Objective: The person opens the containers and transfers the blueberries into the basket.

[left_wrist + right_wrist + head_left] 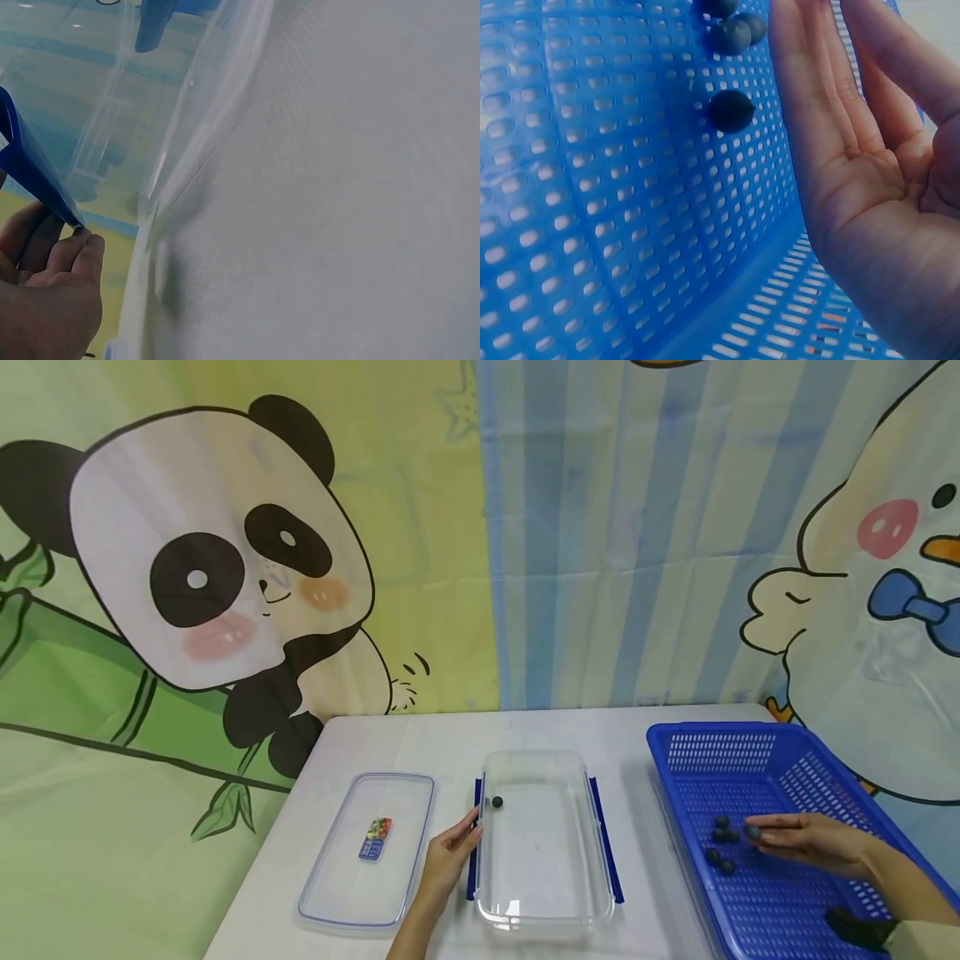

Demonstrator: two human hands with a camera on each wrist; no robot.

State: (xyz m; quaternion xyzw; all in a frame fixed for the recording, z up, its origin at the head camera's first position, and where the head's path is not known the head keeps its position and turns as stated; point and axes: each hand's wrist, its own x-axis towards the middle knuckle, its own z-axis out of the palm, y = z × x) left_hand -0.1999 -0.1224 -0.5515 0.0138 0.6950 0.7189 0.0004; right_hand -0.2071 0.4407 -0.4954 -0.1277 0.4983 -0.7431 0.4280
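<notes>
In the head view, my right hand (817,842) pinches a blueberry (752,832) at its fingertips, above the blue basket (780,906). Several dark blueberries (727,836) lie on the basket floor left of that hand. The right wrist view shows the palm of the right hand (877,172) beside loose blueberries (731,111); the held one is out of that view. My left hand (448,858) holds the left side of a clear storage box (547,906), fingertips at its blue side latch (37,169). A single blueberry (497,802) sits inside the box, near its left wall.
A clear lid (330,893) with a blue-tinted rim and a colourful label (376,839) lies left of the box. Another blue latch (606,839) sticks out on the box's right side. A cartoon-printed curtain (570,527) hangs behind the white table (450,739).
</notes>
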